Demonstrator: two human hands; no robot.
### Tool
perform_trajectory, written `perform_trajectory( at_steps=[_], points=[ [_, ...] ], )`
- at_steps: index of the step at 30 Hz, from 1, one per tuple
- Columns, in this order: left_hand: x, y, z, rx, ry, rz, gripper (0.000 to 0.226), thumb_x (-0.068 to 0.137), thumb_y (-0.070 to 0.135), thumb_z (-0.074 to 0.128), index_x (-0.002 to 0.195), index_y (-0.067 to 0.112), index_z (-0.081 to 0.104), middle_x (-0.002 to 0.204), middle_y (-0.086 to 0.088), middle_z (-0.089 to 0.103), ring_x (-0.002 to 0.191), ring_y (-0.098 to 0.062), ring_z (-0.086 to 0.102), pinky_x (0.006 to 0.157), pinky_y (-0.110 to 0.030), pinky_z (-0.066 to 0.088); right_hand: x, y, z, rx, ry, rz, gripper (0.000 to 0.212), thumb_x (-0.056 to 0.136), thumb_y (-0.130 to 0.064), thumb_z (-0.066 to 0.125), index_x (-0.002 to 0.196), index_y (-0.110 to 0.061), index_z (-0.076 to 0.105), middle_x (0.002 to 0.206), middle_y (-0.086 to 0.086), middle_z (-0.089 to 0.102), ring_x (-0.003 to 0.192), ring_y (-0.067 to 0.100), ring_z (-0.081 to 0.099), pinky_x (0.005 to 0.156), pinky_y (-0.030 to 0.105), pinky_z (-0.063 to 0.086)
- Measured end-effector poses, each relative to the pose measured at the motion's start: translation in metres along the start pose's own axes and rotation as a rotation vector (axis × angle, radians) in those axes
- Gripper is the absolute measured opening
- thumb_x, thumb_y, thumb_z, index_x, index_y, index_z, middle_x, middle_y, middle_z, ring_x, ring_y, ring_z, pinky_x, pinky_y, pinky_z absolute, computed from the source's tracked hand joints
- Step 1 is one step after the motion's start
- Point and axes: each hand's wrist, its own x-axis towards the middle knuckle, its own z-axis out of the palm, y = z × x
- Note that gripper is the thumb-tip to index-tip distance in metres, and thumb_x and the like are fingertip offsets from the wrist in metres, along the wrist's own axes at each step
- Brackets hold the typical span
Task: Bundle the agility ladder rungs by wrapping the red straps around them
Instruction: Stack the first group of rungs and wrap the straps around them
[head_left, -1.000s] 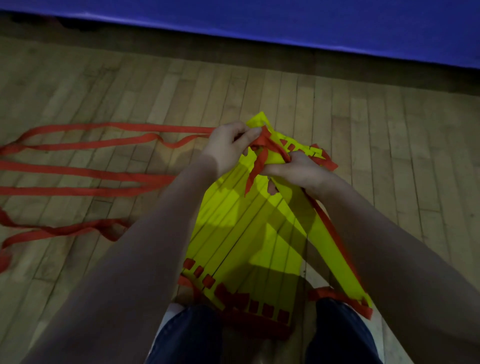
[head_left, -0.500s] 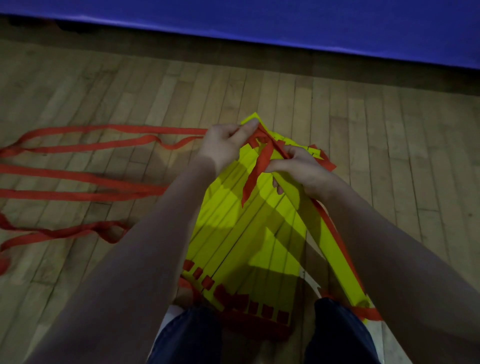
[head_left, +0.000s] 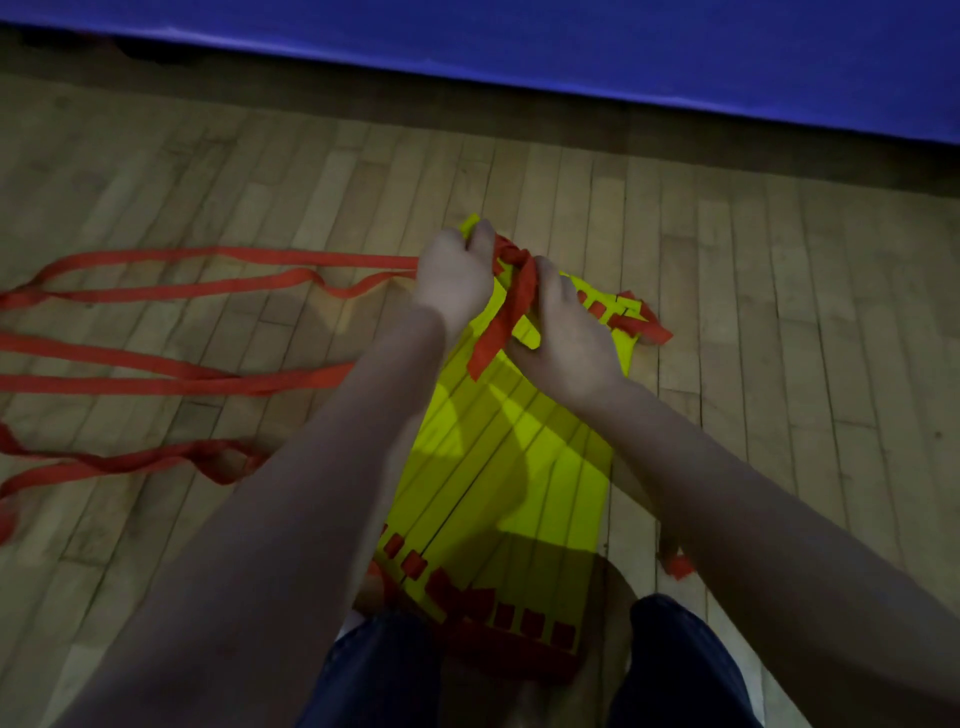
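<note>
A person kneeling or crouching on a wooden floor works over a stack of flat yellow rungs from an agility ladder, seen from a head-worn camera looking down along both bare forearms. The rungs lie fanned on the floor directly in front of the person's knees, which are clad in dark denim, with the near ends spread wide and the far ends drawn together. Both hands meet at that far, narrow end. The left hand is curled over the tip of the stack, its fingers closed on a bunched red strap where it crosses the rungs. The right hand, just beside it and touching the same strap, has its fingers curled round the webbing, whose free end hangs down across the yellow surface between the two wrists. Short red tabs show along the rung ends at the near edge and again at the far right corner. To the left, loose red straps trail across the boards in several long, partly twisted runs that reach the frame's edge, one of them leading up behind the left hand. A blue padded surface lines the far edge of the floor. The light is dim, and how the strap passes under the rungs cannot be made out.
</note>
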Motion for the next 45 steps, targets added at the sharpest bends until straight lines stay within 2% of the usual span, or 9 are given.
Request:
perform_trajectory(
  at_steps=[8,12,16,21,25,27,35,39,45],
  points=[
    [-0.002,0.006,-0.003,-0.270,-0.147,0.033,0.043,0.094,0.035,0.058,0.059,0.015,0.044,0.043,0.003,0.043,0.035,-0.008,0.036,0.040,-0.018,0.030,0.009,-0.006,-0.006,-0.249,0.106,0.082,0.052,0.096,-0.020,0.041,0.146,-0.015,0.033,0.122,0.018,0.059,0.112,0.041,0.056,0.087,0.044,0.043],
    [-0.003,0.002,-0.012,-0.387,-0.352,0.117,0.042,0.093,0.035,0.058,0.083,-0.005,0.062,0.049,0.004,0.052,0.044,-0.006,0.043,0.053,-0.021,0.037,0.013,-0.004,-0.022,-0.065,0.134,0.080,0.037,0.095,-0.020,0.043,0.132,-0.016,0.048,0.112,0.019,0.064,0.104,0.042,0.059,0.078,0.044,0.045],
    [0.004,-0.007,-0.023,-0.514,-0.498,0.089,0.019,0.097,0.017,0.052,0.087,0.005,0.063,0.071,-0.003,0.066,0.065,-0.012,0.061,0.074,-0.031,0.047,0.019,0.001,-0.033,0.254,0.039,0.112,0.033,0.088,-0.018,0.050,0.120,-0.018,0.060,0.113,0.015,0.067,0.107,0.036,0.061,0.086,0.046,0.049],
    [0.006,-0.011,-0.030,-0.506,-0.395,0.063,0.004,0.089,0.014,0.063,0.091,0.011,0.062,0.066,0.006,0.069,0.059,-0.005,0.061,0.060,-0.017,0.049,0.027,0.001,-0.039,0.621,-0.061,0.243,0.023,0.082,0.003,0.054,0.092,-0.018,0.055,0.082,0.011,0.062,0.062,0.023,0.059,0.060,0.036,0.050],
    [-0.004,-0.002,-0.030,-0.483,-0.331,0.085,0.010,0.086,0.021,0.068,0.086,0.013,0.061,0.058,0.008,0.068,0.055,-0.001,0.062,0.054,-0.014,0.048,0.029,-0.004,-0.038,0.889,-0.078,0.339,0.025,0.080,0.008,0.054,0.070,-0.014,0.063,0.065,0.016,0.060,0.064,0.039,0.062,0.064,0.055,0.053],
    [-0.014,0.007,-0.028,-0.443,-0.299,0.103,0.019,0.092,0.020,0.061,0.076,0.012,0.056,0.040,0.011,0.056,0.037,0.003,0.051,0.040,-0.009,0.038,0.028,-0.004,-0.042,1.008,-0.088,0.370,0.029,0.083,0.010,0.050,0.070,-0.011,0.066,0.058,0.014,0.062,0.056,0.034,0.062,0.060,0.048,0.054],
    [-0.024,0.019,-0.025,-0.428,-0.277,0.176,0.035,0.092,0.017,0.062,0.061,0.011,0.047,0.034,0.012,0.044,0.033,0.003,0.040,0.038,-0.009,0.030,0.027,0.002,-0.050,0.909,-0.197,0.459,0.020,0.085,-0.015,0.048,0.075,-0.005,0.062,0.086,0.021,0.065,0.069,0.031,0.062,0.066,0.036,0.049],
    [-0.018,0.018,-0.026,-0.308,-0.264,0.267,0.041,0.090,0.024,0.064,0.056,0.015,0.045,0.037,0.016,0.041,0.037,0.004,0.036,0.040,-0.010,0.028,0.035,0.007,-0.053,0.864,-0.082,0.493,0.029,0.099,-0.016,0.038,0.071,-0.023,0.042,0.076,-0.005,0.044,0.065,0.007,0.041,0.062,0.024,0.037],
    [-0.014,0.012,-0.020,-0.335,-0.323,0.268,0.027,0.084,0.037,0.069,0.071,0.017,0.056,0.045,0.015,0.049,0.043,0.003,0.038,0.045,-0.015,0.031,0.030,0.004,-0.056,1.099,-0.097,0.559,0.034,0.092,-0.011,0.042,0.060,-0.008,0.051,0.047,0.007,0.047,0.040,0.018,0.047,0.041,0.021,0.039]
  ],
)
